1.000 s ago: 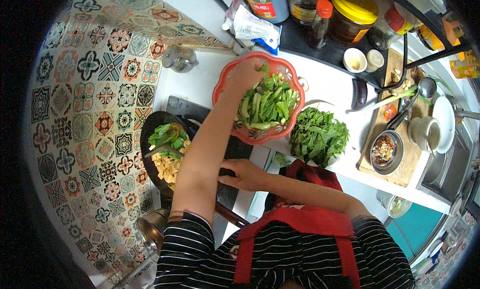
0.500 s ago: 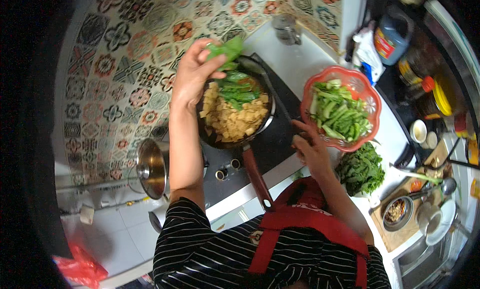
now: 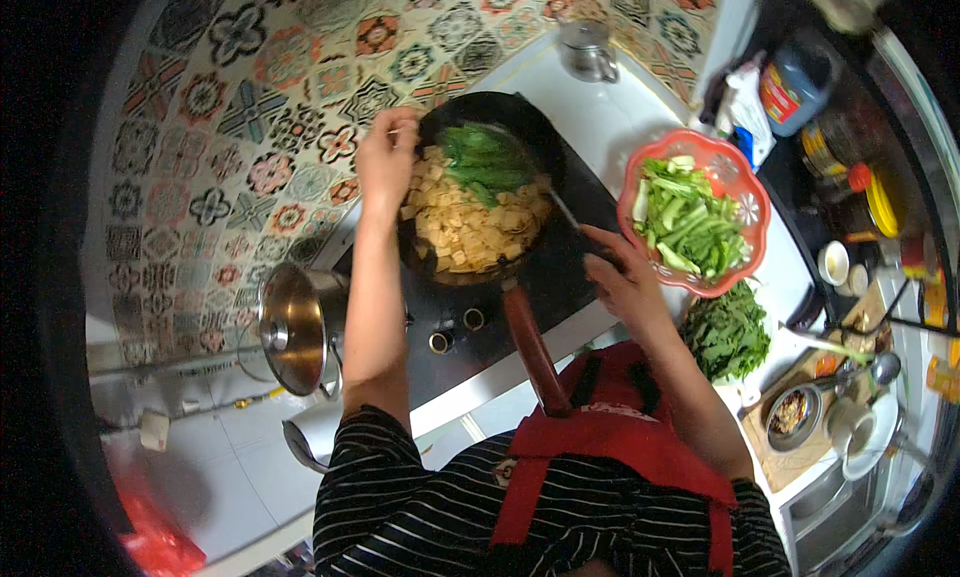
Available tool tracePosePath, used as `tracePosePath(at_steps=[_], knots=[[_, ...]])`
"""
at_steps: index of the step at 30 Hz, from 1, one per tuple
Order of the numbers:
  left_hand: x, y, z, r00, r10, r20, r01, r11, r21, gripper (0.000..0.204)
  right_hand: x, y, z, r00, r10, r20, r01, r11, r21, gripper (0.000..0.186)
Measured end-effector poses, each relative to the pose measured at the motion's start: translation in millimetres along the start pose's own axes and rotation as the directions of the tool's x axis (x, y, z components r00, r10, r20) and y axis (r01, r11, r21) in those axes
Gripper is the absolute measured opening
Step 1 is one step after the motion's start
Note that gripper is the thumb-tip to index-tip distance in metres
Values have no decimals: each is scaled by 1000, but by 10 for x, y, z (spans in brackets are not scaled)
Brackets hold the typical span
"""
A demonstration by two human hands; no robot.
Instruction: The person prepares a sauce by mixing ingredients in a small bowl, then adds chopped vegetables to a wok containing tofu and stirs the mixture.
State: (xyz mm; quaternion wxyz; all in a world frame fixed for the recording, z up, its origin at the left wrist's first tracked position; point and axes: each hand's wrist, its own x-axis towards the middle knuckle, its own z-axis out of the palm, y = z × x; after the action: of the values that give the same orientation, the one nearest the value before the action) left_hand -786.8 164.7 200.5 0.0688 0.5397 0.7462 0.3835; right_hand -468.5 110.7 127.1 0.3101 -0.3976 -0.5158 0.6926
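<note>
A dark frying pan (image 3: 437, 274) on the cooktop holds pale yellow cubes, probably tofu (image 3: 470, 227), with wilted green leaves (image 3: 488, 162) toward the far side. My left hand (image 3: 388, 162) is just beyond the pan's left rim, its fingers curled in and no leaf showing in them. To the right of the pan, my right hand (image 3: 622, 282) grips the dark handle of a spatula (image 3: 566, 211); its thin metal shaft reaches over the pan's right rim, and its blade is not clearly visible. The pan's brown handle (image 3: 533, 352) points toward my apron.
Right of the cooktop stands a red scalloped bowl (image 3: 763, 212) of cut green stems; leafy greens (image 3: 730, 332) lie nearer me. A lidded steel pot (image 3: 295, 327) stands at left. Farther right are bottles (image 3: 800, 82), a small pan (image 3: 795, 422) and a cutting board (image 3: 780, 467).
My left hand has let go of the green leaf and drawn back to the pan's left rim. My right hand still holds the spatula. The whole view has shifted slightly.
</note>
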Motion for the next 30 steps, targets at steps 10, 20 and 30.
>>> tracePosePath(at_steps=[10,20,30], knots=[[-541,1359,878,741,331,584,-247,943,-222,21,120,247,286,987,-163,-1,156,942,-299,43],[-943,1696,3044,164,451,877,-855,508,-101,38,75,456,414,949,-306,75,315,922,-227,41],[-121,1309,3104,181,274,945,-415,892,-179,42,31,328,233,974,-207,94,221,958,-180,49]])
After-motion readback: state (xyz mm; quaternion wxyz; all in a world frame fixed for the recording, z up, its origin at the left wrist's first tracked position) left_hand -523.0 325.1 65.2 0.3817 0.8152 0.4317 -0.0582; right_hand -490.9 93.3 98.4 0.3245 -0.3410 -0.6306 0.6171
